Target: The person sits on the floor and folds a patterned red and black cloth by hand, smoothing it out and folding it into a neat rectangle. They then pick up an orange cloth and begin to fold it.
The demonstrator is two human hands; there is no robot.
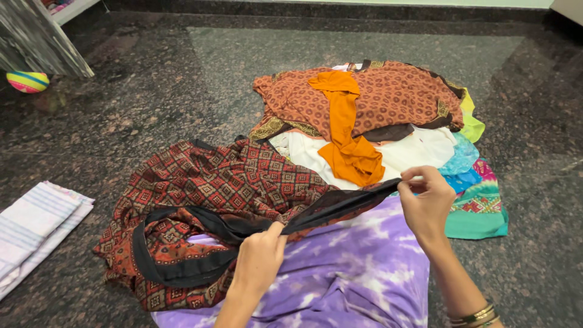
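A dark speckled granite floor (152, 109) is seen from above, with a heap of clothes spread across its middle. A red and black garment printed with small square motifs and edged in a black band (212, 194) is held by both hands in the lower centre of the view, where it lies partly on the floor and partly over a purple and white tie-dyed cloth (352, 273) in the foreground. The black edging is stretched taut between the two hands. By the left hand (260, 258) the band is pinched between thumb and curled fingers, which are pressed together around it near the middle of the garment. By the right hand (426, 203) the far end of the same band is pinched between thumb and fingertips, with the remaining fingers bent close beside them; gold-coloured bangles (473, 316) are worn on that wrist. Just behind the held garment, a pile of other clothes is seen: a rust-brown cloth with a ring pattern and gold trim (401, 91) on top, an orange strip of fabric (346, 133) draped over it and down onto a white cloth (419, 152), and turquoise, green and pink fabrics (480, 206) at the right edge. A folded white cloth with pale stripes (33, 225) lies well apart at the left, and a striped ball (27, 81) rests at the upper left.
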